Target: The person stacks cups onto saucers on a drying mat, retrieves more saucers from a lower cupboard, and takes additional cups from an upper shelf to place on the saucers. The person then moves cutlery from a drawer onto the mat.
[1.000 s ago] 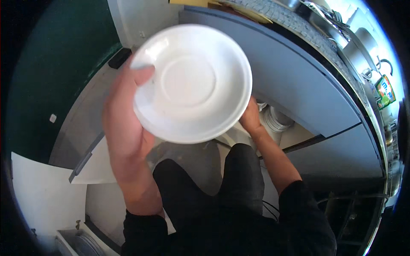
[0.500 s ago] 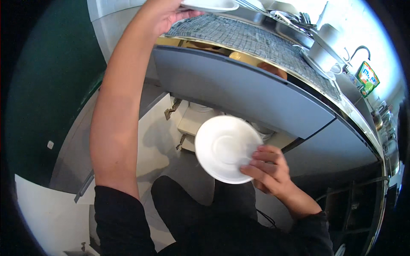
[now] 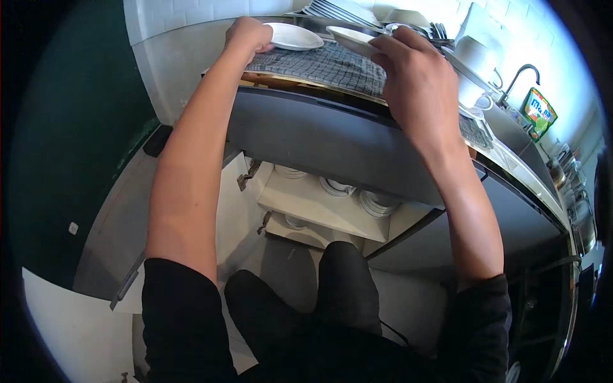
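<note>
My left hand point(image 3: 249, 38) grips the edge of a white saucer point(image 3: 295, 38) at the far left of the counter, just over the grey woven mat point(image 3: 319, 64). My right hand point(image 3: 418, 83) is closed on the rim of a second white saucer point(image 3: 351, 39), which tilts above the mat to the right of the first. The two saucers are apart. The back of my right hand hides its fingertips and part of the mat.
Behind are stacked white plates point(image 3: 341, 11); cups and saucers point(image 3: 476, 70) stand right, near a faucet point(image 3: 529, 67). Below, a grey drawer front point(image 3: 319, 127) sits slightly out. Under it, an open cabinet shelf point(image 3: 306, 198) holds stacked dishes point(image 3: 378, 203); its door point(image 3: 233, 210) swings out left.
My right hand has risen from in front of the cabinet to the counter, bringing its saucer along. My left hand still grips its saucer at the counter. The cabinet shelf now shows more fully.
</note>
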{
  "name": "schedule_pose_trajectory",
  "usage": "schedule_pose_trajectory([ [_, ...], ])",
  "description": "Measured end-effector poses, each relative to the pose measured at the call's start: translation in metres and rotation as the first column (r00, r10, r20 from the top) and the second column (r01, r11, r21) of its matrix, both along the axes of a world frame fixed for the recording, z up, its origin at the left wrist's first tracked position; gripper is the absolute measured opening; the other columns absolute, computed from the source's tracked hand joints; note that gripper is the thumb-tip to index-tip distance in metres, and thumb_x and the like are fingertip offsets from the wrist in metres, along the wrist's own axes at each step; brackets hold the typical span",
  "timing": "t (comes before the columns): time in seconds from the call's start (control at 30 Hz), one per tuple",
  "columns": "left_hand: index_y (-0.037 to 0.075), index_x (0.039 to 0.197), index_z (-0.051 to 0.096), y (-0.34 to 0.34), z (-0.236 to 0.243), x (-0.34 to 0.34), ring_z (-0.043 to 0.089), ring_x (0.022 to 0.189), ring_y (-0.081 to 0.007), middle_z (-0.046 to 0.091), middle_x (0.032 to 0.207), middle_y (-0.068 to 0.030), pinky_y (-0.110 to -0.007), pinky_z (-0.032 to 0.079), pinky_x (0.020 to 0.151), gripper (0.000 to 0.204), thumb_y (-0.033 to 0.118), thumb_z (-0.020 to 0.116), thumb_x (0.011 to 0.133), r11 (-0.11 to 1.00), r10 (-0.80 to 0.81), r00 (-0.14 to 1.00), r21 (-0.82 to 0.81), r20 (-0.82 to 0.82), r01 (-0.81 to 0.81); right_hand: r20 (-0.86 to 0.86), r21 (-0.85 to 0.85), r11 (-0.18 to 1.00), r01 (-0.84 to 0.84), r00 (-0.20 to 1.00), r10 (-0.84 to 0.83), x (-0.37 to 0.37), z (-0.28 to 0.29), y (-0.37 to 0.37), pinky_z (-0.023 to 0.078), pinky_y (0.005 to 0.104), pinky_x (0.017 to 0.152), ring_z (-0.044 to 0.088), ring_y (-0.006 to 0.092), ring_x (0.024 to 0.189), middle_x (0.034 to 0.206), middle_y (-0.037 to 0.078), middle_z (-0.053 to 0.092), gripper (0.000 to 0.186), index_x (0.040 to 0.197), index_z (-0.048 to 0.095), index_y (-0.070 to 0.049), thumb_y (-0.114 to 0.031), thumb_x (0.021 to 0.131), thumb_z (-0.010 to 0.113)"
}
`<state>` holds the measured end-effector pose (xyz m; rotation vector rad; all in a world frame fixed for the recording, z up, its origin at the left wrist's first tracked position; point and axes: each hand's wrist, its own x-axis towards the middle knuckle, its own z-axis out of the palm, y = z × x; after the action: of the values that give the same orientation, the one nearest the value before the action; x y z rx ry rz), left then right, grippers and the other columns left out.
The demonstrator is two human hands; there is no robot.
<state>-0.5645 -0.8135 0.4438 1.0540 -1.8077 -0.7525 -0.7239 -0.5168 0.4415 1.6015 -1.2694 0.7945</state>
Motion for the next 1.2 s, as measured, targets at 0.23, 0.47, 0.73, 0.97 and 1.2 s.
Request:
schedule_pose_trajectory([
  [0.23,-0.006,0.090,0.078,-0.030,-0.008,-0.003,0.075,0.104,-0.0423,0.076,0.100,-0.0301,-0.044,0.058,0.093,0.032,0.019,0.066,0.074,0.931,0.299,0.900,-0.302,0.316,-0.203,-0.057,0.070,0.978,0.198,0.979,-0.195,-0.028,0.006,-0.050,0.061,0.0487,0.078,0.074,0.0409,0.085,0.091,0.020,0.074,0.015,0.092,0.075,-0.003,0.002,0.082,0.066],
  [0.47,0.005,0.100,0.080,-0.012,-0.018,-0.008,0.074,0.095,-0.0393,0.077,0.093,-0.0200,-0.045,0.056,0.088,0.041,0.038,0.059,0.089,0.909,0.335,0.901,-0.346,0.276,-0.232,-0.044,0.244,0.950,0.195,0.981,-0.190,-0.042,0.001,-0.061,0.062,0.0516,0.073,0.074,0.0424,0.081,0.084,0.025,0.073,0.014,0.086,0.075,-0.003,0.000,0.085,0.061],
  [0.73,-0.004,0.093,0.075,0.042,-0.002,-0.004,0.069,0.093,-0.0493,0.072,0.095,-0.0298,-0.055,0.054,0.086,0.037,0.030,0.061,0.097,0.955,0.262,0.965,-0.146,-0.002,-0.260,0.137,0.521,0.847,0.106,0.969,-0.206,-0.027,0.032,-0.044,0.063,0.0467,0.072,0.069,0.0337,0.096,0.100,0.011,0.067,0.009,0.085,0.071,-0.004,-0.004,0.083,0.062],
  [0.97,-0.004,0.105,0.073,0.027,0.015,0.008,0.065,0.105,-0.0481,0.069,0.102,-0.0303,-0.054,0.053,0.090,0.037,0.030,0.060,0.100,0.950,0.297,0.920,-0.173,0.256,-0.259,0.212,0.695,0.718,0.036,0.944,-0.253,-0.021,0.058,-0.042,0.062,0.0443,0.074,0.068,0.0310,0.101,0.104,0.010,0.067,0.006,0.091,0.071,-0.007,-0.011,0.086,0.069],
  [1.2,-0.003,0.144,0.053,0.127,0.080,0.023,0.054,0.123,-0.0461,0.044,0.138,-0.0284,-0.052,0.049,0.102,0.055,0.016,0.070,0.095,0.912,0.351,0.924,-0.280,0.154,-0.300,0.191,0.815,0.579,0.001,0.943,-0.272,-0.013,0.083,-0.031,0.062,0.0448,0.078,0.069,0.0336,0.103,0.112,0.014,0.067,0.021,0.106,0.068,-0.003,-0.010,0.086,0.072],
])
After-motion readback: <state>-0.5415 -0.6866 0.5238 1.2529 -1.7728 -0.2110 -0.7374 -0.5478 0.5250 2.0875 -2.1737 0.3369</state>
